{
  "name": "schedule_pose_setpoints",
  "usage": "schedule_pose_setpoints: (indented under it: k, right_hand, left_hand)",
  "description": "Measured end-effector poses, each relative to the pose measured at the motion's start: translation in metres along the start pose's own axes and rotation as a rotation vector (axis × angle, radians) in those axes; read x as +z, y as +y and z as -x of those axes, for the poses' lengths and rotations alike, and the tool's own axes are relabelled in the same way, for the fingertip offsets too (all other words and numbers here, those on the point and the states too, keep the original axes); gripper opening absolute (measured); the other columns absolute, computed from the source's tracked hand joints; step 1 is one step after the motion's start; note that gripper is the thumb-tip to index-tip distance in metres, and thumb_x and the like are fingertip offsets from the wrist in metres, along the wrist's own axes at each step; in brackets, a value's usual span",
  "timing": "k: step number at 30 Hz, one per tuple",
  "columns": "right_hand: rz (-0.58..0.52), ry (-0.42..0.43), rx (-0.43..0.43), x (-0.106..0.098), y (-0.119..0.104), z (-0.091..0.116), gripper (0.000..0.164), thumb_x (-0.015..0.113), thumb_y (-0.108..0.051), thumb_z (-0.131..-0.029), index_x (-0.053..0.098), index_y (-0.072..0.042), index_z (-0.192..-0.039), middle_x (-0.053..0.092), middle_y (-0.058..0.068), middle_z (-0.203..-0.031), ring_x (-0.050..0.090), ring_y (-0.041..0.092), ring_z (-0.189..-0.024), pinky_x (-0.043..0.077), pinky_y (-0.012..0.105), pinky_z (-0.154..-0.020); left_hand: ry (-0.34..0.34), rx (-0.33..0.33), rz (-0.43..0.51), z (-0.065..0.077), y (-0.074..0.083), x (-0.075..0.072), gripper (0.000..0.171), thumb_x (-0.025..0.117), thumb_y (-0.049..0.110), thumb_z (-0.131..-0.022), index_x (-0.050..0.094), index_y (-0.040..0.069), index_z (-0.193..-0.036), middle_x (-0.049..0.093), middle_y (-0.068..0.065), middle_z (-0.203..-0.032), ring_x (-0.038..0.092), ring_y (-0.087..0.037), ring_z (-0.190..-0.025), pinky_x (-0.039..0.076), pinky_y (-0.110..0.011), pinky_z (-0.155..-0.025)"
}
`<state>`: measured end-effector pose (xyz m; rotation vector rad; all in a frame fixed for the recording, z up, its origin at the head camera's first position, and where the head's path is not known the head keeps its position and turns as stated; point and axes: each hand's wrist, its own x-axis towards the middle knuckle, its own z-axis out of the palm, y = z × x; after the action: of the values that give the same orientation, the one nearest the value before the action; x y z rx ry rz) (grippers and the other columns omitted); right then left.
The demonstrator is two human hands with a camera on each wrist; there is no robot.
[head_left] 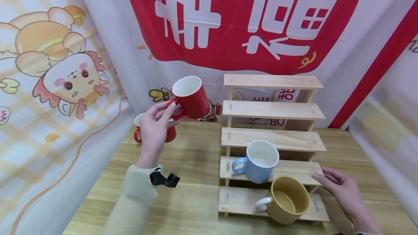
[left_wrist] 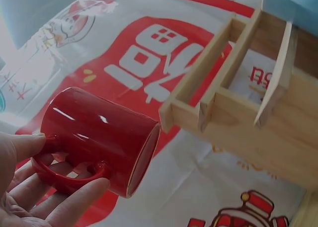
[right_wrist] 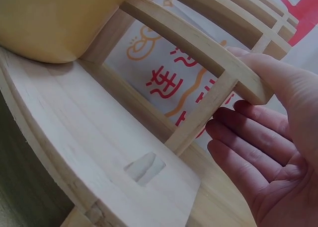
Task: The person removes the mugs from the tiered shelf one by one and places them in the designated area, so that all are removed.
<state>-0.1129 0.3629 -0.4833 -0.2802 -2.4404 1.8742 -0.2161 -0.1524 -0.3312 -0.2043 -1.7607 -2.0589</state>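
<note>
My left hand holds a red mug by its handle, raised in the air left of the stepped wooden rack. In the left wrist view the mug lies tilted, fingers around its handle. My right hand grips the right end of the rack's second board from the bottom; the right wrist view has the thumb over the board end and fingers below. On that board sits a light blue mug. A mustard-yellow mug with a white handle stands on the lowest board.
Another red mug stands on the wood-look table behind my left hand, partly hidden by it. Printed cloth hangs at the back and both sides. The rack's upper three boards carry no mugs.
</note>
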Motion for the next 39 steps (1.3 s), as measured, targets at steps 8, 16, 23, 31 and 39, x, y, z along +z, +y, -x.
schedule_pose_setpoints:
  k: [8,16,23,31,39]
  right_hand:
    - [-0.01,0.001,-0.003,0.0,0.002,-0.001,0.026,0.075,-0.021,-0.096,0.067,-0.022,-0.122,0.073,-0.017,-0.105,0.064,-0.005,-0.099,0.053,0.011,-0.079]
    - [-0.025,0.004,-0.016,0.002,0.0,0.0,0.025,0.075,-0.019,-0.096,0.066,-0.024,-0.119,0.072,-0.018,-0.104,0.064,-0.005,-0.099,0.053,0.011,-0.08]
    - [-0.044,-0.006,-0.02,0.004,0.0,0.002,0.024,0.073,-0.017,-0.097,0.065,-0.023,-0.119,0.073,-0.017,-0.103,0.065,-0.006,-0.097,0.053,0.011,-0.08]
    - [-0.083,-0.003,-0.01,0.004,-0.001,0.003,0.021,0.073,-0.016,-0.097,0.066,-0.024,-0.115,0.073,-0.015,-0.103,0.066,-0.004,-0.096,0.054,0.012,-0.08]
    - [-0.114,-0.001,-0.005,0.004,-0.004,0.003,0.021,0.074,-0.016,-0.097,0.068,-0.029,-0.111,0.074,-0.014,-0.102,0.067,-0.002,-0.095,0.054,0.013,-0.079]
  left_hand:
    - [0.065,0.015,-0.032,-0.004,-0.018,-0.014,0.035,0.077,0.021,-0.093,0.071,-0.001,-0.119,0.069,-0.025,-0.118,0.072,-0.036,-0.1,0.061,-0.044,-0.074]
    - [0.121,-0.031,-0.054,-0.008,-0.05,-0.017,0.036,0.079,0.022,-0.092,0.071,-0.002,-0.117,0.073,-0.019,-0.113,0.071,-0.039,-0.101,0.061,-0.044,-0.074]
    - [0.136,-0.063,-0.08,-0.007,-0.082,-0.018,0.036,0.078,0.021,-0.092,0.069,-0.005,-0.116,0.072,-0.021,-0.112,0.073,-0.038,-0.094,0.061,-0.041,-0.071]
    - [0.174,-0.139,-0.08,-0.004,-0.111,-0.02,0.034,0.077,0.017,-0.093,0.07,-0.006,-0.117,0.071,-0.022,-0.114,0.071,-0.041,-0.096,0.059,-0.048,-0.076]
    - [0.238,-0.152,-0.089,-0.001,-0.14,-0.021,0.03,0.079,0.013,-0.092,0.071,-0.007,-0.113,0.072,-0.023,-0.11,0.073,-0.038,-0.091,0.061,-0.048,-0.072]
